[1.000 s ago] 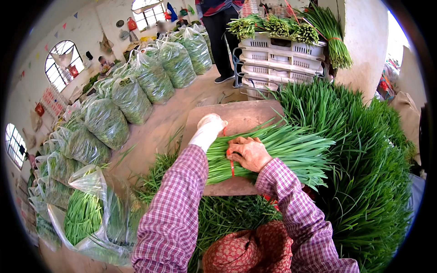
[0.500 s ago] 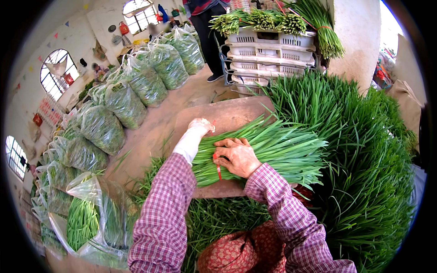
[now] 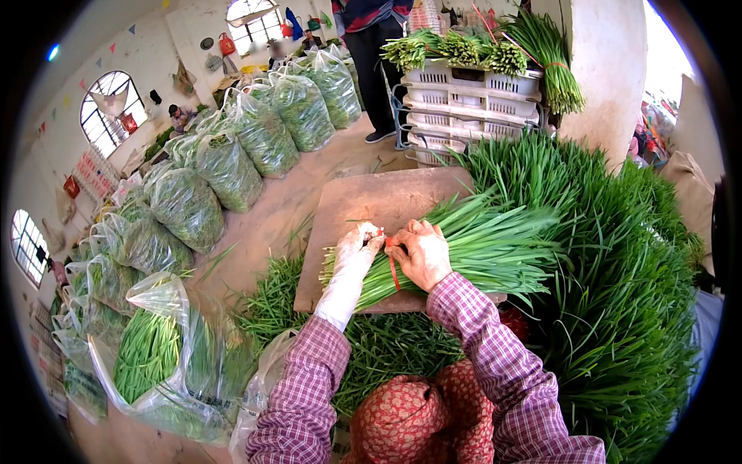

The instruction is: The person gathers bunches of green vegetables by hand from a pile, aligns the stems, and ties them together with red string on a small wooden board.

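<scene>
A bunch of long green leaves like garlic chives [image 3: 471, 247] lies across a brown board [image 3: 348, 203], its cut ends to the left. A thin red tie [image 3: 394, 272] passes around the bunch near those ends. My left hand [image 3: 362, 241], with a white covering on the wrist, is closed and pinches a red end of the tie above the bunch. Right beside it, my right hand [image 3: 421, 254] is closed at the tie too, its fingers curled on top of the leaves. The underside of the bunch is hidden.
Loose leaves [image 3: 402, 348] lie below the board, and a big heap of chives [image 3: 610, 309] stands on the right. An open plastic bag [image 3: 185, 363] and rows of filled bags [image 3: 232, 170] are on the left. Stacked white crates [image 3: 471, 97] stand behind, near a standing person [image 3: 375, 69].
My left hand has come right and down, close beside my right hand. The red tie is now drawn up between both hands. The view has shifted slightly.
</scene>
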`<state>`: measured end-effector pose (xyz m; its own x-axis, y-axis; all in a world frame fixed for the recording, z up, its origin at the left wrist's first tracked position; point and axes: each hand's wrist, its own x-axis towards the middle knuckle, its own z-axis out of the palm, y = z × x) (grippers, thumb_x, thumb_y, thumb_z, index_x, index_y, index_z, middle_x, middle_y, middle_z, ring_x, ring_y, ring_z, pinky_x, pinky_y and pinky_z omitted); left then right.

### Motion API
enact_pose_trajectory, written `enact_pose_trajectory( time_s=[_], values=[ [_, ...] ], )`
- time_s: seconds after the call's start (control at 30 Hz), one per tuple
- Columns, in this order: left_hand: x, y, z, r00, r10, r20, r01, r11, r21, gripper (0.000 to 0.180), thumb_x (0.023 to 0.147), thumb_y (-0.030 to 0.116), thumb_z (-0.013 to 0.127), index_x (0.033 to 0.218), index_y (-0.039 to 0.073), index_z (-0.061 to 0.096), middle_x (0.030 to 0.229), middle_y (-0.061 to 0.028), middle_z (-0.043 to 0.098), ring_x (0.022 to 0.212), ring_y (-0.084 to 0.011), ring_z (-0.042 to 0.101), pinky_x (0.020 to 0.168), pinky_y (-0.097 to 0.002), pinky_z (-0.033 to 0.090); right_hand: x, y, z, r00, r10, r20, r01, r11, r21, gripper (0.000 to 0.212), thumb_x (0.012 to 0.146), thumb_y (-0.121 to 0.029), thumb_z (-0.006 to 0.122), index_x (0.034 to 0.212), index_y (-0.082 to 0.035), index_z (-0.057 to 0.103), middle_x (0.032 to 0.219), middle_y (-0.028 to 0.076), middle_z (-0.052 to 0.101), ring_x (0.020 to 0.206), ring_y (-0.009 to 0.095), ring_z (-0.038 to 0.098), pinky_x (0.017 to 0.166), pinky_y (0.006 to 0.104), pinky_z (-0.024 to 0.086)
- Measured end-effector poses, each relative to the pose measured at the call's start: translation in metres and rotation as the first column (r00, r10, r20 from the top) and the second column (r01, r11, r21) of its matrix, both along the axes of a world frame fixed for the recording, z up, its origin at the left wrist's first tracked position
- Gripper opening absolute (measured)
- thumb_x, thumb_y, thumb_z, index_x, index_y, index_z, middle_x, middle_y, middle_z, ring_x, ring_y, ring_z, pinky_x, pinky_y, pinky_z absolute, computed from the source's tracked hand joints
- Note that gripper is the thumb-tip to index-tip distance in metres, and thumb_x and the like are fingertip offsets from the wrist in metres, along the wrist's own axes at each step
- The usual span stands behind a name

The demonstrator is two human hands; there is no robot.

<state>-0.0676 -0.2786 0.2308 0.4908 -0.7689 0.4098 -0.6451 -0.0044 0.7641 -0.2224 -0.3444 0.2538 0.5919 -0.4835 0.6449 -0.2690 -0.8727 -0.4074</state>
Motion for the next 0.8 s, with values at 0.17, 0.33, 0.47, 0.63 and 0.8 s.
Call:
enact_pose_trajectory(
  time_s=[0.17,0.33,0.47,0.63,0.8],
  values=[
    [0.000,0.005,0.008,0.989,-0.051,-0.139,0.059,0.997,0.053,0.014,0.076,0.008,0.068,0.088,0.006,0.061,0.080,-0.0053,0.066,0.076,-0.0151,0.062,0.073,-0.0301,0.048,0.009,-0.002,0.006,0.974,-0.064,-0.219,0.093,0.988,0.127,0.018,0.075,-0.032,0.071,0.074,-0.013,0.068,0.080,0.008,0.059,0.087,0.027,0.055,0.078,0.0402,0.042],
    [0.020,0.005,-0.004,0.953,-0.009,-0.302,0.038,0.995,0.091,0.016,0.076,-0.001,0.067,0.091,0.005,0.067,0.085,-0.0032,0.068,0.082,-0.0129,0.062,0.076,-0.0273,0.049,0.025,0.001,0.011,0.943,-0.085,-0.321,0.129,0.985,0.118,0.021,0.073,-0.036,0.070,0.074,-0.016,0.071,0.078,0.009,0.065,0.083,0.028,0.061,0.078,0.0401,0.047],
    [0.017,0.005,-0.002,0.900,-0.065,-0.432,0.095,0.994,0.048,0.016,0.076,-0.003,0.066,0.090,0.005,0.068,0.086,-0.0037,0.068,0.083,-0.0126,0.062,0.078,-0.0270,0.049,0.030,-0.004,0.027,0.845,-0.048,-0.533,0.246,0.920,0.306,0.016,0.073,-0.036,0.071,0.082,-0.022,0.074,0.092,0.008,0.068,0.099,0.025,0.059,0.094,0.0386,0.040],
    [0.021,0.007,-0.007,0.875,-0.146,-0.462,0.146,0.989,-0.035,0.017,0.077,-0.004,0.065,0.090,0.005,0.069,0.086,-0.0035,0.068,0.085,-0.0126,0.062,0.079,-0.0267,0.048,0.036,0.000,0.032,0.797,-0.064,-0.600,0.287,0.915,0.285,0.017,0.077,-0.032,0.066,0.086,-0.021,0.075,0.095,0.009,0.068,0.100,0.026,0.060,0.096,0.0390,0.039],
    [0.017,0.006,-0.006,0.893,-0.130,-0.430,0.142,0.990,-0.004,0.017,0.077,-0.004,0.064,0.090,0.005,0.069,0.086,-0.0029,0.067,0.085,-0.0126,0.061,0.079,-0.0268,0.048,0.037,-0.003,0.031,0.782,-0.061,-0.620,0.292,0.915,0.278,0.018,0.078,-0.031,0.064,0.087,-0.020,0.074,0.095,0.010,0.068,0.101,0.026,0.060,0.098,0.0390,0.039]
  ],
)
